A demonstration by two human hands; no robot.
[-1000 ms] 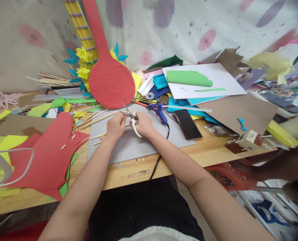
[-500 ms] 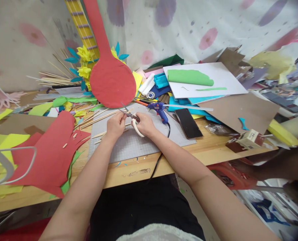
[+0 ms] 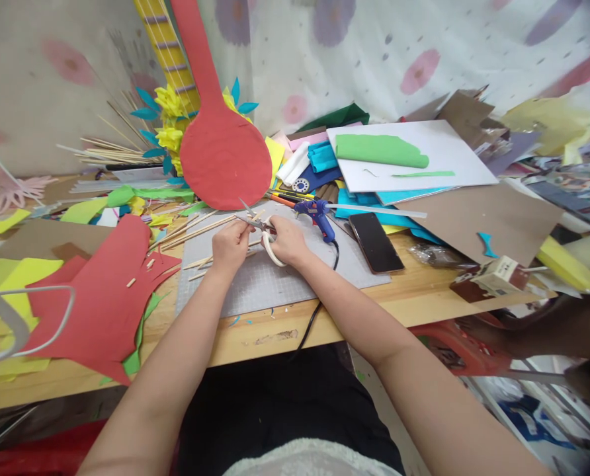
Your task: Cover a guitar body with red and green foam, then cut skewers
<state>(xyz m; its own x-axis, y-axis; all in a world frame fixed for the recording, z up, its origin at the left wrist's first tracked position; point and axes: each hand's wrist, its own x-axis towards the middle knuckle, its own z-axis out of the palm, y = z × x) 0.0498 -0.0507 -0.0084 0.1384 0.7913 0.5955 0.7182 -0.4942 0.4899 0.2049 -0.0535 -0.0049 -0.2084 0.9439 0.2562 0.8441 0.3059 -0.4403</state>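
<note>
My right hand [image 3: 288, 239] is closed around the white handles of a pair of scissors [image 3: 255, 223]. The blades stand apart and point left, over the fingertips of my left hand [image 3: 230, 248]. That hand is pinched on a thin wooden stick [image 3: 258, 215], whose short pale end shows by the blades; the rest is mostly hidden by my fingers. Below both hands lies a grey cutting mat [image 3: 255, 294]. More thin wooden sticks [image 3: 188, 237] rest on it and at its left edge, some passing behind my left hand.
A blue glue gun [image 3: 319, 217] with a black cord and a phone [image 3: 376, 242] lie right of my hands. A red paper banjo-like shape [image 3: 225, 162] stands behind them. Red paper [image 3: 89, 297] covers the left side; white board [image 3: 454, 155] and cardboard [image 3: 498, 218] lie at right.
The view has shifted slightly. Both hands keep nearly the same place over the mat, with the scissors still open beside the left fingertips.
</note>
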